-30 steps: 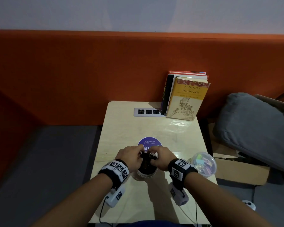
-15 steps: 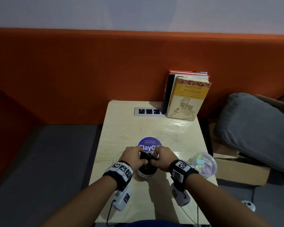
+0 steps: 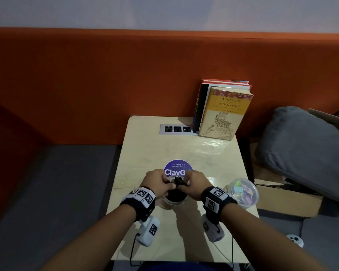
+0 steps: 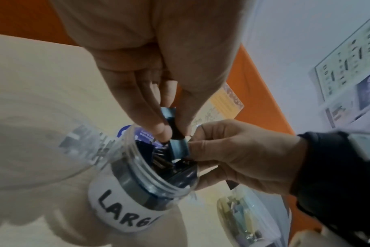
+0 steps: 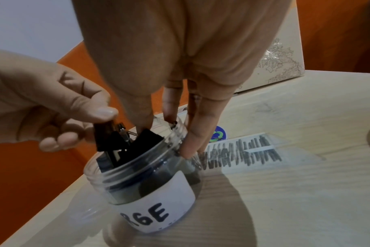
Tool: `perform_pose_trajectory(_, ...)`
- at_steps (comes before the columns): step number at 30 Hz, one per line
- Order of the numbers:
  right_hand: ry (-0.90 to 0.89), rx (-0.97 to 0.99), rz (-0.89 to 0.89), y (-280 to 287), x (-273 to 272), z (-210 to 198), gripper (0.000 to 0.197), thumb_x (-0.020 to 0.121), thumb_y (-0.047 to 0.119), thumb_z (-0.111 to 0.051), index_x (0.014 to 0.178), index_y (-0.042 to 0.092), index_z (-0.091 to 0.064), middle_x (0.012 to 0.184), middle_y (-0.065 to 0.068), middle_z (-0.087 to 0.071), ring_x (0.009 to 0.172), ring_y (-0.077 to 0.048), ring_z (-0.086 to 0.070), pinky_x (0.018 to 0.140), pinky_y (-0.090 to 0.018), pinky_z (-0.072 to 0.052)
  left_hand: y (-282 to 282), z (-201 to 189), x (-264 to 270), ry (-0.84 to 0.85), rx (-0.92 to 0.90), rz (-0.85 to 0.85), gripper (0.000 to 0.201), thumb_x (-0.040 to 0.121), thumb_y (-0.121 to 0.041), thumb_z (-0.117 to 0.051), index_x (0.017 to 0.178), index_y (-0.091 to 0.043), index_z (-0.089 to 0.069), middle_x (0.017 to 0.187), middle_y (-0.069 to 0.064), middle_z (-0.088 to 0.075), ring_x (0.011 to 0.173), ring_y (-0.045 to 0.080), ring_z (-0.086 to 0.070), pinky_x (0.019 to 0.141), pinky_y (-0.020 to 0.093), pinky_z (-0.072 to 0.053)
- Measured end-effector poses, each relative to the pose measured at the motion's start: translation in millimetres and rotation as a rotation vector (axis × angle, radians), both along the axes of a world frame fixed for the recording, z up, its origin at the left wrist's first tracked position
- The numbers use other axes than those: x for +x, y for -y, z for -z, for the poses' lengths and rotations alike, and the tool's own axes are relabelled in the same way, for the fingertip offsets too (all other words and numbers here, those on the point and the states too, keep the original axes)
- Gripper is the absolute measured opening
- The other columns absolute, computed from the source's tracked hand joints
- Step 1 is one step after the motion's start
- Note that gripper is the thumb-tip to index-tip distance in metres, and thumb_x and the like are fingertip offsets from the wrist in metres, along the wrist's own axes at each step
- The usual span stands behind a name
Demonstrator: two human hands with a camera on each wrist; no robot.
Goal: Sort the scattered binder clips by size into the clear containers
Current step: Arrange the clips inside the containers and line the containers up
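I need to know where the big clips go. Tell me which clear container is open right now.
The jar labelled LARGE under both hands is open, lidless, packed with black binder clips. The other container, at the table's right edge, holds pastel clips and appears capped by a clear domed lid.

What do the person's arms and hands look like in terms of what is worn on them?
Both forearms are bare, with no sleeves. Each wrist carries a black band with white square-pattern marker tags, left and right. A white camera pod hangs under each wrist, trailing a thin black cable.
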State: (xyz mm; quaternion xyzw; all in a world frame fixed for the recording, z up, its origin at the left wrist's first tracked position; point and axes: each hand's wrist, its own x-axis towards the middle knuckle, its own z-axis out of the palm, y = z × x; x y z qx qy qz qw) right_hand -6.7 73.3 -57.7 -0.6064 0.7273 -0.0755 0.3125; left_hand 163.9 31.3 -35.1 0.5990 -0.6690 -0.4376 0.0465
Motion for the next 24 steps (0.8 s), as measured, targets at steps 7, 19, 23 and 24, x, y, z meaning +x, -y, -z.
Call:
perform_pose_trajectory(7,0.007,-0.014,-0.009,-1,-1,4,0.027,0.084,0.035,-0.070,0.084,0.010,-0.061,0.099,-0.006,-0.060,0.093,-0.023,-0.057,0.072,-0.030,-0.044,-5,-16,5,-0.019,-0.014,-0.128,0.023,0.075,-0.016,-0.077,0.070,-0.012,-0.055,0.054,0.005,-0.068,0.048,0.015,-0.068,0.052,0.027,-0.055)
perform_pose_trajectory(19,0.034,-0.021,-0.058,3,-6,19,0.028,0.083,0.036,-0.070,0.085,0.016,-0.050,0.100,-0.005,-0.055,0.089,-0.022,-0.053,0.071,-0.029,-0.039,-11,-18,3,-0.161,0.200,-0.344,0.026,0.079,-0.018,-0.072,0.069,-0.011,-0.049,0.059,0.017,-0.067,0.054,0.027,-0.067,0.061,0.036,-0.059)
perform_pose_trajectory(23,0.043,-0.006,-0.079,5,-8,25,0.030,0.083,0.038,-0.070,0.084,0.018,-0.048,0.100,-0.005,-0.054,0.087,-0.022,-0.053,0.070,-0.028,-0.038,-16,-16,4,-0.178,0.231,-0.431,0.027,0.079,-0.016,-0.071,0.067,-0.010,-0.048,0.060,0.014,-0.068,0.055,0.026,-0.069,0.058,0.031,-0.055)
perform_pose_trajectory(24,0.045,-0.003,-0.082,5,-8,26,0.030,0.083,0.039,-0.070,0.084,0.019,-0.047,0.100,-0.005,-0.054,0.087,-0.021,-0.053,0.070,-0.028,-0.038,-16,-15,4,-0.182,0.229,-0.452,0.027,0.079,-0.015,-0.071,0.066,-0.010,-0.048,0.061,0.014,-0.068,0.055,0.027,-0.069,0.058,0.031,-0.056)
